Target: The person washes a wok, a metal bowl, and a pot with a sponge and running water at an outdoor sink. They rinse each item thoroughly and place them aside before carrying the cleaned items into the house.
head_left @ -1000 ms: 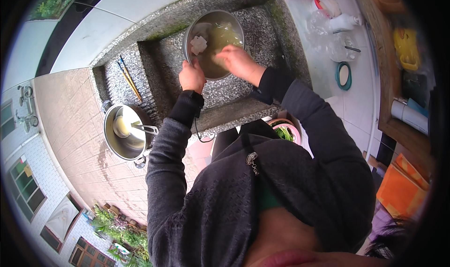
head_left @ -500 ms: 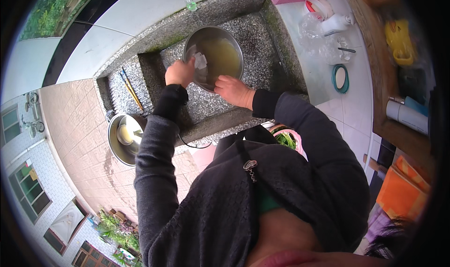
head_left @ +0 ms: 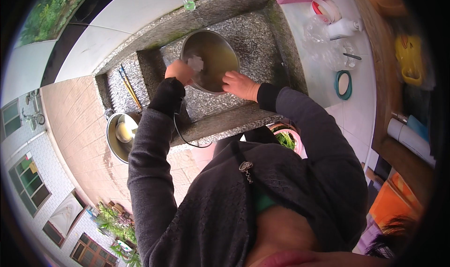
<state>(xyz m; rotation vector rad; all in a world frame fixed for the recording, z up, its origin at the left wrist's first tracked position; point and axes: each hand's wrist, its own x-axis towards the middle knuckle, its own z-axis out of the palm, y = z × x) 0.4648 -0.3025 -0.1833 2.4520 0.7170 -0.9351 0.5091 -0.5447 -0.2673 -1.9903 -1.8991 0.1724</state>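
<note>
A round metal basin [head_left: 233, 45] stands in the speckled stone sink, with cloudy yellowish liquid [head_left: 218, 58] in it. My left hand [head_left: 179, 72] is closed at the basin's left rim, its fingertips hidden from view. Just beside it, inside the basin, shows a pale, ragged-edged piece [head_left: 195, 63]; whether my left fingers touch it is unclear. On the near right side, my right hand [head_left: 240, 85] grips the basin's rim with bent fingers.
Left of the basin, thin sticks [head_left: 130, 88] lie on the sink's raised ledge. A metal pot [head_left: 112, 138] with a ladle-like scoop stands lower left. Bottles, plastic bags [head_left: 323, 44] and a teal oval dish [head_left: 343, 85] sit on the right counter. A pink basket [head_left: 296, 138] holds greens.
My left hand has dropped slightly and its thumb, raised before, is now tucked out of sight. My right hand has shifted a little to the right along the rim. The view has tilted slightly.
</note>
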